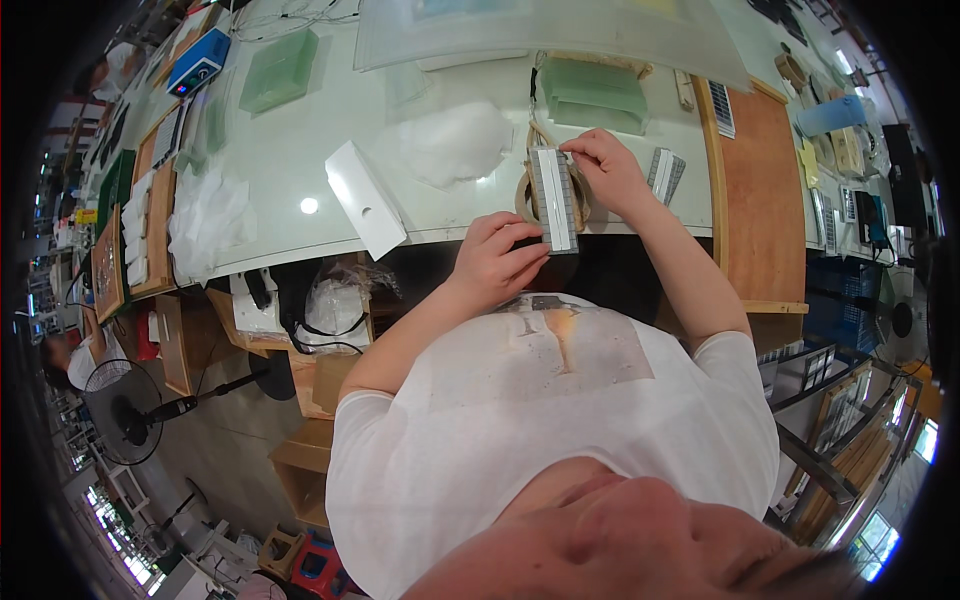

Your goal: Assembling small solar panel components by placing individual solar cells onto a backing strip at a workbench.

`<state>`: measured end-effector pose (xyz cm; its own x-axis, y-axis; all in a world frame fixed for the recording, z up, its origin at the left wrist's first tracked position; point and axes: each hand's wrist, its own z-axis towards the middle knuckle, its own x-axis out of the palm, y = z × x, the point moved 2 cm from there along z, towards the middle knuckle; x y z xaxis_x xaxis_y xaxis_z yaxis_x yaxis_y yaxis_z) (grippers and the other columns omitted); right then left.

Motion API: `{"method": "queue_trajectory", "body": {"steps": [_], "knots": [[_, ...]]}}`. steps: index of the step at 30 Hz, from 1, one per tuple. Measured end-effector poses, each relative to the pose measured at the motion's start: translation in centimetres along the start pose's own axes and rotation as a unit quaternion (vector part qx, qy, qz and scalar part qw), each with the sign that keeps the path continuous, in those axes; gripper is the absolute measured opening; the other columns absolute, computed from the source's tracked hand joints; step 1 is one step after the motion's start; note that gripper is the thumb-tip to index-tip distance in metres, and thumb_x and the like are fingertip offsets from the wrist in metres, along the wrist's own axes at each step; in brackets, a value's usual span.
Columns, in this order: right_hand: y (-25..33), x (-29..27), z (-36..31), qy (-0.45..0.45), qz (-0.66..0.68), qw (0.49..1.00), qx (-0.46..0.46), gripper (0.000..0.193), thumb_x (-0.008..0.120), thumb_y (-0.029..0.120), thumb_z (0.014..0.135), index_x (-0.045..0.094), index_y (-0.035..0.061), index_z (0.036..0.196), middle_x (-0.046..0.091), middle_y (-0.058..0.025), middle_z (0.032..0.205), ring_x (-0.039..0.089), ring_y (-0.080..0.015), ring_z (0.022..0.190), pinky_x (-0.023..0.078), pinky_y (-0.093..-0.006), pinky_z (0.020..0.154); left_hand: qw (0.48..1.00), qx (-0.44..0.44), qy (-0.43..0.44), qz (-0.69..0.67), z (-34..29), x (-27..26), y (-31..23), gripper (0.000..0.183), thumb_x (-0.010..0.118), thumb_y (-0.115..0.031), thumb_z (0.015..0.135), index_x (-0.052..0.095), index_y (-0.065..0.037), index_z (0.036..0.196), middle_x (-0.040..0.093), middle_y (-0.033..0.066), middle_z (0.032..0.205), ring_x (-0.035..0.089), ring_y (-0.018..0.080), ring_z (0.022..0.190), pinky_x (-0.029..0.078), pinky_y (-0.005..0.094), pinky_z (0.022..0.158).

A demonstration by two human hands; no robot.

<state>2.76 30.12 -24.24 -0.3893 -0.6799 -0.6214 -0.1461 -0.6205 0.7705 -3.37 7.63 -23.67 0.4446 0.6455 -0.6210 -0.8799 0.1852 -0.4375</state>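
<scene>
underside of grey block hidden

You can read no words or numbers from here. The print on your white shirt carries dark, letter-like marks near its edge, too faint to make out. Any markings on the front of the blue box on your bench are too small.

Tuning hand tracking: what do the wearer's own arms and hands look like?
Left hand and right hand are ungloved, with no watch, bracelet or cable visible. Short, plain white sleeves leave both forearms bare.
</scene>
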Motion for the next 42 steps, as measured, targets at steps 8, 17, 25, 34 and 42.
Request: {"method": "queue_trajectory", "body": {"steps": [8, 17, 25, 34, 42], "knots": [[0.1, 0.1, -0.2, -0.002, -0.02, 1.0, -0.004, 0.017, 0.054, 0.004, 0.088, 0.065, 0.0055, 0.101, 0.056, -0.0076, 0.092, 0.056, -0.0197, 0.084, 0.045, -0.0283, 0.076, 1.0, 0.003, -0.003, 0.002, 0.0, -0.1, -0.1, 0.027, 0.077, -0.008, 0.062, 0.07, -0.013, 0.087, 0.062, 0.0015, 0.102, 0.053, 0.0254, 0.097, 0.046, 0.0335, 0.081], [-0.2, -0.9, -0.4, -0.051, 0.02, 0.998, 0.003, 0.018, 0.053, 0.006, 0.088, 0.065, 0.0046, 0.101, 0.058, -0.0087, 0.092, 0.057, -0.022, 0.084, 0.046, -0.0301, 0.076, 1.0, -0.011, 0.0, -0.015, -0.7, -1.3, -0.2, 0.031, 0.079, -0.01, 0.062, 0.068, -0.011, 0.09, 0.061, 0.0032, 0.101, 0.055, 0.0263, 0.095, 0.046, 0.0343, 0.081], [-1.7, -2.4, -1.9, -0.051, 0.018, 0.998, 0.038, 0.017, 0.053, 0.006, 0.09, 0.065, 0.0045, 0.102, 0.058, -0.0052, 0.095, 0.057, -0.0159, 0.085, 0.045, -0.0258, 0.076, 0.905, -0.342, 0.13, 0.216, -3.2, -12.7, 4.4, 0.037, 0.083, -0.017, 0.061, 0.061, -0.004, 0.088, 0.059, 0.0105, 0.105, 0.054, 0.0318, 0.1, 0.046, 0.0402, 0.086], [-1.2, -2.2, -1.9, -0.061, 0.025, 0.997, 0.034, 0.016, 0.054, 0.006, 0.09, 0.065, 0.0049, 0.102, 0.058, -0.0049, 0.094, 0.056, -0.0149, 0.083, 0.044, -0.0253, 0.073, 0.875, -0.47, 0.117, -0.012, -5.5, -16.0, 7.6, 0.024, 0.077, -0.012, 0.071, 0.065, -0.002, 0.09, 0.063, 0.0075, 0.105, 0.061, 0.019, 0.083, 0.051, 0.0293, 0.066], [0.3, -2.2, -3.1, -0.096, 0.07, 0.991, 0.059, 0.016, 0.056, 0.01, 0.091, 0.066, 0.0051, 0.103, 0.062, -0.0001, 0.089, 0.052, -0.007, 0.07, 0.042, -0.0213, 0.064, 0.806, -0.381, -0.44, -0.107, -4.0, -15.3, 7.1, 0.014, 0.055, -0.004, 0.092, 0.06, 0.002, 0.103, 0.064, 0.0113, 0.1, 0.062, 0.0181, 0.09, 0.053, 0.0309, 0.079]]}}
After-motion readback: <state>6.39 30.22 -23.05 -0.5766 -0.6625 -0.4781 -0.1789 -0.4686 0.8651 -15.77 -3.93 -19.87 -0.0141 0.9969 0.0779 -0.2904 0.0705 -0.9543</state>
